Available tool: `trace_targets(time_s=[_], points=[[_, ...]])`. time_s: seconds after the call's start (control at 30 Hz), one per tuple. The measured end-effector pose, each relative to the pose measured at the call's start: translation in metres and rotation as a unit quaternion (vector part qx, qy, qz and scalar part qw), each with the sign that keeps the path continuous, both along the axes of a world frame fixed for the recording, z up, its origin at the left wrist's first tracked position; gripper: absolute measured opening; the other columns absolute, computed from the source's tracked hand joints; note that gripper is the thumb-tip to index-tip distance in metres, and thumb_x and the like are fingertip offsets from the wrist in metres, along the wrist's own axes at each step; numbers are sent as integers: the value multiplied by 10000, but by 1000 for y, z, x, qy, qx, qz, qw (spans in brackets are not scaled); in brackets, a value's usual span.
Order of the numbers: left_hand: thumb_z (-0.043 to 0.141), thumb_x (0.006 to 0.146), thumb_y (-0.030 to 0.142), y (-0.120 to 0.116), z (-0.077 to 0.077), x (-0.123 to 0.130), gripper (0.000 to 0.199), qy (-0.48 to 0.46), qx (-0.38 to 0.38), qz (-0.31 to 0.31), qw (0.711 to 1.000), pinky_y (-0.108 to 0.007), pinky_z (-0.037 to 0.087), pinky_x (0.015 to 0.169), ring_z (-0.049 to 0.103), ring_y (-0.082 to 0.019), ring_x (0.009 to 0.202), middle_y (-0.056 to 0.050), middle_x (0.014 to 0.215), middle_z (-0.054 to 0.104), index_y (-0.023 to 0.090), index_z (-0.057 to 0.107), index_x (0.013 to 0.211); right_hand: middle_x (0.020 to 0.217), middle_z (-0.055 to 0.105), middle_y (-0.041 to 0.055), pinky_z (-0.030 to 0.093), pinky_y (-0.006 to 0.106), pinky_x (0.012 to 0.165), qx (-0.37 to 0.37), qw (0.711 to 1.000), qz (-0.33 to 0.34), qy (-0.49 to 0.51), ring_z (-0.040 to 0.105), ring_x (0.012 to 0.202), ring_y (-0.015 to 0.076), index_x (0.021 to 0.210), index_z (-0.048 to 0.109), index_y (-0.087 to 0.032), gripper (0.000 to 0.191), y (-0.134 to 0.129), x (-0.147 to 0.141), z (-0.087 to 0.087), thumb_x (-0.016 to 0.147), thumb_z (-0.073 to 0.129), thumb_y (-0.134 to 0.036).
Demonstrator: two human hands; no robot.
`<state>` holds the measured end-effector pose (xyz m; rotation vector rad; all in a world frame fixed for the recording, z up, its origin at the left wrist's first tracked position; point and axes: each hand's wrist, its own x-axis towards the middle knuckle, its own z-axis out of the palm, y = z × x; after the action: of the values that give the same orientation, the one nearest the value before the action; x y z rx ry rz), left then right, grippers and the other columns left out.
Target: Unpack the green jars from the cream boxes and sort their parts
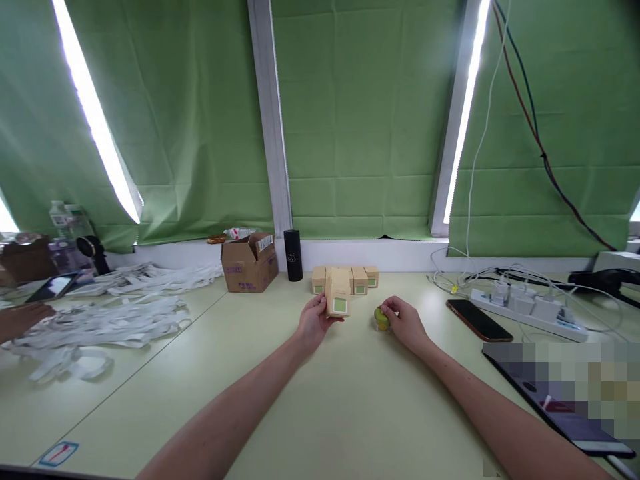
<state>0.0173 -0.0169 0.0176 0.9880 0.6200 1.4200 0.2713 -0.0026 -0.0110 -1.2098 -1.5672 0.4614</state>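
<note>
A small tan cardboard box [339,293] with a green square on its lower face is gripped by my left hand [313,325], raised a little over the table. To its right, my right hand [406,324] pinches a small round container [381,319] with a yellow-green top and clear lower part, low at the tabletop. Whether the container rests on the table I cannot tell. Behind the held box stand several similar small tan boxes [359,281] in a group, partly hidden by it.
A brown carton [249,263] and a black cylinder [293,256] stand at the back. White strips [115,320] lie in heaps at left, near another person's hand [27,320]. On the right are a phone [479,320], a power strip [530,313] with cables, and a tablet [560,407].
</note>
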Motion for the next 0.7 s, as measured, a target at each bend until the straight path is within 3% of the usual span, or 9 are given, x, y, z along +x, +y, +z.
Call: trace_targets(time_s=[0.13,0.27,0.33,0.43,0.57,0.7], points=[[633,919,214,1,1,-1,192,-19,-19,-14,1000,-359,613,665,727,-229,813,-129,1075,751,154,692,1091,844,750,36,501,379,761,11,999,-3,-35,663,779,231,848,676,-233,271,-2,0,0,900,533,-456],[614,932,219,-1,3,0,219,-24,-28,-30,999,-376,624,684,743,-254,867,-138,1097,745,155,682,1130,1041,749,84,455,484,976,69,995,-25,-65,632,1056,299,979,707,-236,256,-8,-2,8,906,563,-435],[613,932,226,-3,3,0,250,-24,-28,-40,998,-392,630,702,751,-273,902,-149,1127,738,152,672,1163,1057,745,100,434,514,1010,117,989,-32,-87,610,1098,314,1005,710,-233,255,-15,-8,15,929,557,-422],[631,913,224,-6,4,2,286,-23,-25,-54,998,-411,631,728,758,-295,920,-151,1135,733,150,665,1187,1016,734,110,474,503,950,124,988,-13,-89,614,1041,314,1009,704,-231,275,-31,-21,24,959,544,-449],[675,893,246,-11,6,6,284,-11,-5,-69,998,-411,621,764,746,-280,920,-136,1120,740,156,689,1162,1108,716,118,537,413,780,47,996,73,-23,627,976,282,1177,664,-232,369,-54,-44,31,953,573,-511],[733,868,306,-17,9,9,328,4,15,-86,996,-385,603,776,717,-249,913,-134,1135,749,166,713,1164,1084,727,103,536,360,675,-22,987,123,96,644,838,232,1284,620,-218,528,-60,-59,30,916,608,-597]])
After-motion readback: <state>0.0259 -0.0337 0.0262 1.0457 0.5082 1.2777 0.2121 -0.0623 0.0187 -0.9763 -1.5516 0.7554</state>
